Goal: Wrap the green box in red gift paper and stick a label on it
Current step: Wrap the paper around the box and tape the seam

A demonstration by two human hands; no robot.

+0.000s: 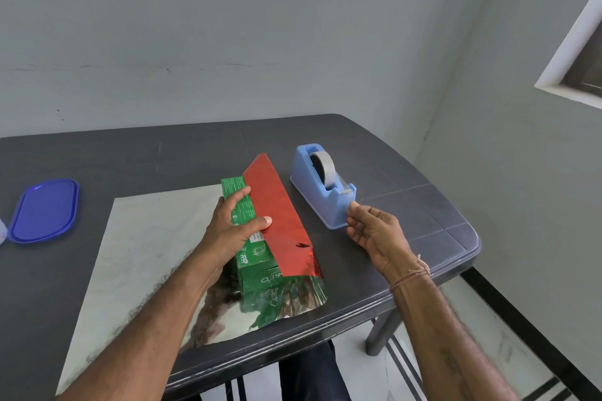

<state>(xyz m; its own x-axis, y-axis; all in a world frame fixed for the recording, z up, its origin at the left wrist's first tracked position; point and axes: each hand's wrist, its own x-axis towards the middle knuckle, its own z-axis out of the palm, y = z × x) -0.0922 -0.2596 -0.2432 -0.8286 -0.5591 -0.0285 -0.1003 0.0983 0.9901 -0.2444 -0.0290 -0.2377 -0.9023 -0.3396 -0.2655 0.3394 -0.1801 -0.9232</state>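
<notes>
Both hands are working over the dark desk [130, 159]. The left hand [233, 228] is gripping the green box [255, 259] from above, its fingers curling over the far side while the thumb is pressing the edge of the red gift paper [277, 205] against the box's top. The box is lying on the paper's silvery inner side, which is spreading out flat to the left, and the red flap is folding up over the box's right side.

The right hand [374, 231] is hanging just beside the near end of the blue tape dispenser [322, 189], fingers loosely curling with the forefinger tip reaching toward the cutter. I cannot tell whether it is pinching any tape. A thread bracelet [412, 273] is circling that wrist. A blue lid [44, 210] is lying well apart on the left.
</notes>
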